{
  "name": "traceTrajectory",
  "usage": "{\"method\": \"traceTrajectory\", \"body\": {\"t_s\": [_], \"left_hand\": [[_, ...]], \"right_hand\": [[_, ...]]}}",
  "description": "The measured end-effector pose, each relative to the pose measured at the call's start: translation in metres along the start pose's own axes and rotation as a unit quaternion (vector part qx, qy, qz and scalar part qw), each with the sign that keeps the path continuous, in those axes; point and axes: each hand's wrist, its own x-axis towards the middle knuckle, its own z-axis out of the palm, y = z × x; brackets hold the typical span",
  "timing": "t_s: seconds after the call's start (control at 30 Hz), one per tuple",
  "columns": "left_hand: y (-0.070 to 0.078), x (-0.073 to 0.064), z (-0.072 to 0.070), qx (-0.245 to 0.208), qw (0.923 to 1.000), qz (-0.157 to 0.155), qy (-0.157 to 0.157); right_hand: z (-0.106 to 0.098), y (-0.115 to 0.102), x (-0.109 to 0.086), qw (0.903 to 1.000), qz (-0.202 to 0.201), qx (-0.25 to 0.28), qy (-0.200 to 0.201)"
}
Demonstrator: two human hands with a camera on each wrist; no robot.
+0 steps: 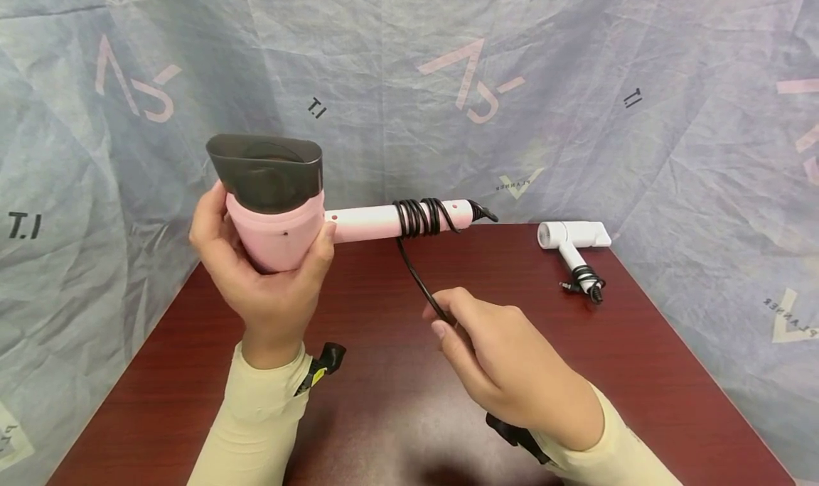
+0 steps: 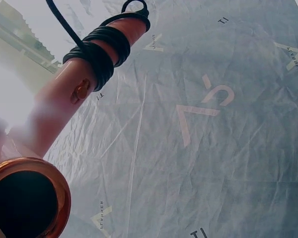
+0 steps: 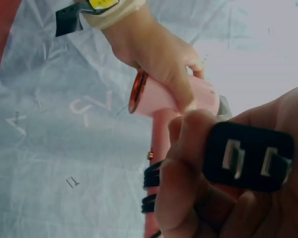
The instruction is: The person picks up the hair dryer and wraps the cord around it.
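My left hand [image 1: 271, 294] grips the barrel of a pink hair dryer [image 1: 278, 241], holding it above the table. A dark flat nozzle [image 1: 269, 177] caps its upper end, and the handle points right. Several turns of black cord [image 1: 420, 217] are wound round the handle. From these coils a loose length runs down to my right hand [image 1: 518, 365], whose thumb and fingers pinch it. The right wrist view shows the cord's black two-prong plug [image 3: 248, 157] held in that hand. In the left wrist view, a copper-coloured ring [image 2: 64, 198] rims the dryer's rear end.
A white hair dryer [image 1: 579, 235], its black cord wrapped round the handle, lies at the table's far right. The dark red table [image 1: 384, 372] meets grey printed sheeting [image 1: 384, 81] at the back and sides.
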Motion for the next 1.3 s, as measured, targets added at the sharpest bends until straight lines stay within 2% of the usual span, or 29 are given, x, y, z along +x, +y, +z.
{"method": "traceTrajectory", "body": {"t_s": [0.27, 0.43, 0.83, 1.1, 1.3], "left_hand": [[-0.003, -0.004, -0.002, 0.039, 0.9980, 0.014, -0.048], [-0.005, -0.005, -0.003, 0.044, 0.9934, 0.033, -0.100], [-0.006, -0.008, -0.007, 0.001, 0.9776, 0.070, -0.199], [-0.004, -0.008, -0.006, -0.035, 0.9665, 0.093, -0.237], [-0.006, -0.009, -0.007, -0.061, 0.9636, 0.104, -0.239]], "right_hand": [[-0.006, 0.004, 0.004, 0.9969, -0.049, 0.014, 0.060], [-0.010, 0.008, 0.006, 0.9931, -0.062, 0.004, 0.099], [-0.020, 0.020, 0.008, 0.9872, -0.055, -0.006, 0.150], [-0.024, 0.028, 0.008, 0.9850, -0.044, -0.020, 0.166], [-0.025, 0.035, 0.008, 0.9847, -0.036, -0.030, 0.168]]}}
